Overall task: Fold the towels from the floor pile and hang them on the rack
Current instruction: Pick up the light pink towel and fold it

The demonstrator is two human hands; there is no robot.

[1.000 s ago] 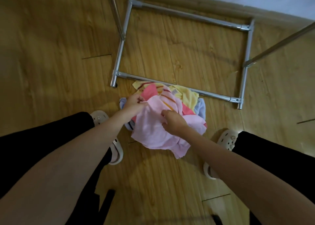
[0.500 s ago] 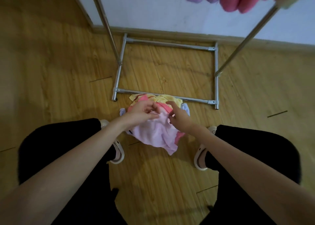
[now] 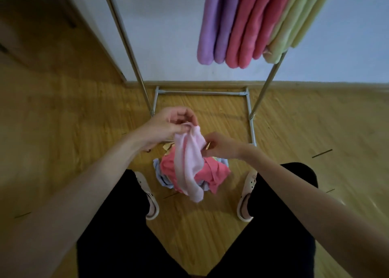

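Pink towel (image 3: 188,162) hangs from my two hands above the floor pile (image 3: 212,173), its lower end draping down over the pile between my feet. My left hand (image 3: 168,126) pinches one top corner between thumb and fingers; my right hand (image 3: 219,146) pinches the edge just beside it, fingers curled narrow on the cloth.

To do this step well, I judge I should slide my right hand along the top hem until it finds the other corner, then spread my hands apart so the towel hangs flat and clears the pile. Only then fold it in half lengthwise, edges matched, so it sits on the rack (image 3: 265,88) like the purple, pink and green towels (image 3: 248,25) already hung there.

No brand, label or writing can be read anywhere.
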